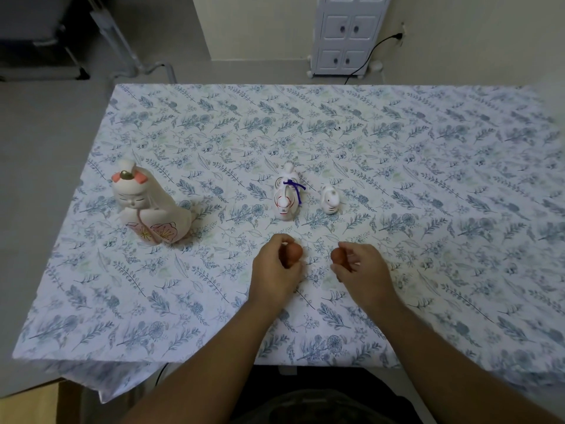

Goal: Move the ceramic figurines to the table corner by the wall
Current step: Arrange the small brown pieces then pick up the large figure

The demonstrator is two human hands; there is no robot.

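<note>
A large white doll figurine point(149, 205) with pink flower patterns stands at the table's left. In the middle stand a white animal figurine point(286, 194) with a purple cord and, just to its right, a small white bird figurine point(329, 198). Nearer to me, my left hand point(276, 270) is closed around a small brown figurine point(294, 252). My right hand point(360, 270) pinches a second small brown figurine point(337, 256). Both brown pieces are low over the cloth and mostly hidden by my fingers.
The table point(428, 179) wears a white cloth with blue leaf print. Behind its far edge stand a small white cabinet point(348, 35) and a black cable point(367, 59) running to a wall socket. Grey floor lies to the left.
</note>
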